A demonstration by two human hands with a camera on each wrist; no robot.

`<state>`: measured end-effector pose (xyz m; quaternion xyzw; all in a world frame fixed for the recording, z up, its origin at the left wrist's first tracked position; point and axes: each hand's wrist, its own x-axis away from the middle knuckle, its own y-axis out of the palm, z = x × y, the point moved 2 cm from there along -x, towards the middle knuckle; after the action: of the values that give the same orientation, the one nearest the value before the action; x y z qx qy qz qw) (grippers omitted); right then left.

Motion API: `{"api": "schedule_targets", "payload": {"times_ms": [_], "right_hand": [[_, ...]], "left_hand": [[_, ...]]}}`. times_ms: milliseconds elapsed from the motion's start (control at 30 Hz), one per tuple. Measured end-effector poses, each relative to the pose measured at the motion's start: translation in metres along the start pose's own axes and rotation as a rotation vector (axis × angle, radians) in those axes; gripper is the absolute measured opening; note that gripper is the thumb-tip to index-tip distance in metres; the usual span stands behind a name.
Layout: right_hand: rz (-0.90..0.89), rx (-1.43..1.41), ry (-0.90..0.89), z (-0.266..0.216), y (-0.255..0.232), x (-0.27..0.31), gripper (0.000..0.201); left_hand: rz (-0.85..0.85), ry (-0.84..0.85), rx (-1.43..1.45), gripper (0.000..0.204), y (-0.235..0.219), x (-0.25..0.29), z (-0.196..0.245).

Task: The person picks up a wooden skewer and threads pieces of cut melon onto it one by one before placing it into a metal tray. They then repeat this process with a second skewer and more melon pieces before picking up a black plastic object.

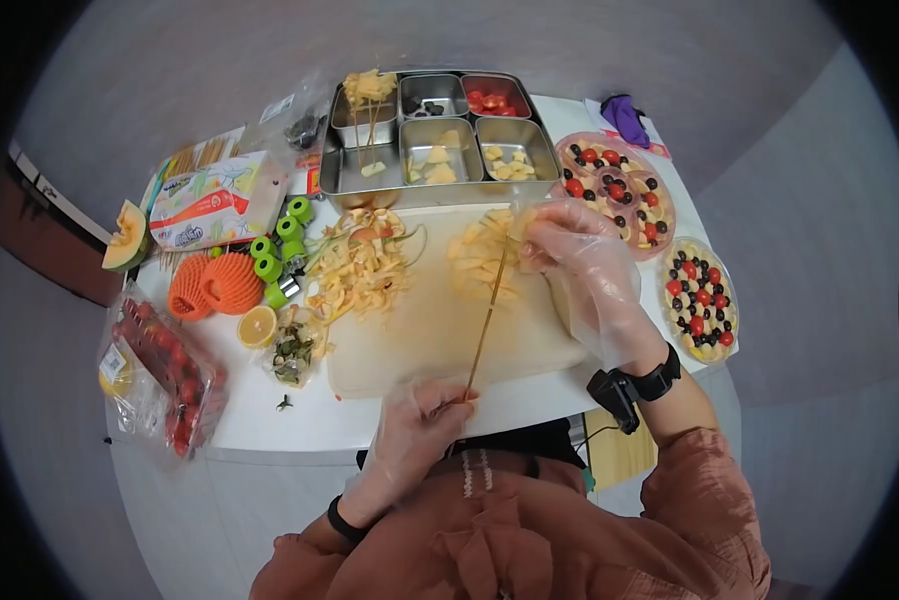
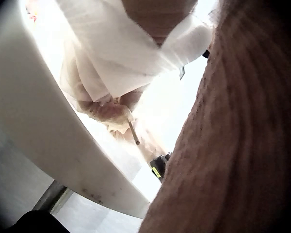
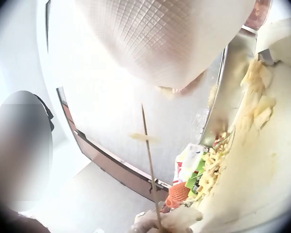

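In the head view my gloved left hand [image 1: 411, 432] grips the lower end of a thin wooden skewer [image 1: 482, 345], which slants up over the cutting board [image 1: 409, 355]. One thin pale fruit slice [image 3: 143, 138] is threaded below the skewer's pointed tip in the right wrist view. My gloved right hand [image 1: 587, 268] is bent close by that tip, pinching a pale yellow fruit piece [image 3: 166, 91] that mostly hides behind its fingers. Cut yellow fruit pieces [image 1: 477, 255] lie on the board beneath. The skewer's butt end sticks out below my left hand in the left wrist view.
A steel tray [image 1: 364, 185] of fruit tubs stands behind the board, with finished fruit skewers at its left. Peelings [image 1: 359, 260] heap on the board's left. Left are packed cherry tomatoes [image 1: 174, 375] and green cutters [image 1: 269, 265]; right, two decorated fruit platters [image 1: 699, 300].
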<state>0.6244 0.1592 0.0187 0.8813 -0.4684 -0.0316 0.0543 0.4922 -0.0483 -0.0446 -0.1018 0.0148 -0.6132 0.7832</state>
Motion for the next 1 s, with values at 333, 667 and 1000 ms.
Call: {"api": "schedule_targets", "payload": {"times_ms": [333, 667, 1000], "right_hand": [[0.0, -0.027, -0.057, 0.002, -0.002, 0.003, 0.02], [0.009, -0.022, -0.153, 0.002, 0.0, 0.012, 0.017], [-0.016, 0.069, -0.23, 0.004, 0.0, 0.014, 0.017]], "left_hand": [[-0.037, 0.057, -0.115, 0.018, 0.004, -0.001, 0.005], [-0.035, -0.039, 0.013, 0.02, 0.008, 0.001, 0.001], [-0.044, 0.014, 0.002, 0.019, 0.008, 0.001, 0.004]]}}
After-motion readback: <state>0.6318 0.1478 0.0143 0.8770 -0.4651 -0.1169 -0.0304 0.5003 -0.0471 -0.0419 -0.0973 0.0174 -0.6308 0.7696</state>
